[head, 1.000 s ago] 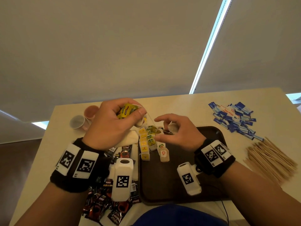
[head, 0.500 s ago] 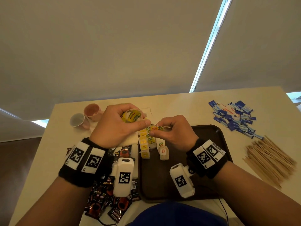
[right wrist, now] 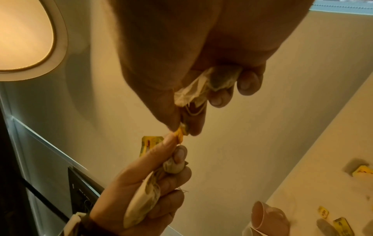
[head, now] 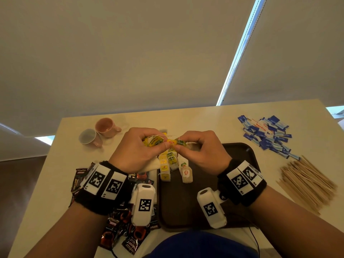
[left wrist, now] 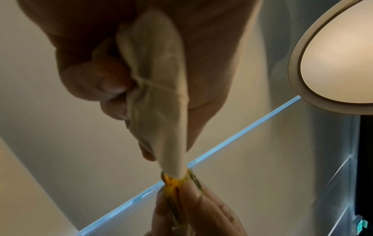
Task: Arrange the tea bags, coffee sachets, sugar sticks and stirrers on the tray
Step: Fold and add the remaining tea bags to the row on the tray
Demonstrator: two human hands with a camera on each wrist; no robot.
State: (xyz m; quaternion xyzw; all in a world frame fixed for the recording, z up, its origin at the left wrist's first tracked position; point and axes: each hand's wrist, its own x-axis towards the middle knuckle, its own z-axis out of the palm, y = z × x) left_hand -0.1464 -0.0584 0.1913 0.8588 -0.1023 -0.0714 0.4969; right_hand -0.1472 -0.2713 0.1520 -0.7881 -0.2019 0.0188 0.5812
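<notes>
Both hands meet above the far left corner of the dark brown tray [head: 240, 151]. My left hand [head: 138, 148] grips a bunch of tea bags [left wrist: 159, 89] with yellow-green tags [head: 155, 141]. My right hand [head: 200, 149] holds a crumpled tea bag [right wrist: 212, 84] and pinches a tag [head: 180, 142]; both thumbs press a small yellow tag [head: 171, 141] between them. Two short rows of tea bags [head: 167, 164] lie on the tray below the hands. Coffee sachets [head: 119, 228] are heaped left of the tray, blue sugar sticks [head: 266, 135] and wooden stirrers [head: 307, 181] to its right.
Two small cups, one pink [head: 106, 127] and one grey [head: 89, 136], lie on their sides at the table's far left. A few loose tea bags [right wrist: 361, 171] rest on the table near them. A cable [head: 255, 239] runs by the near table edge.
The hands have come together and lowered slightly: my right hand, apart and half open a second ago, now pinches the tags next to my left thumb. The cups show more fully.
</notes>
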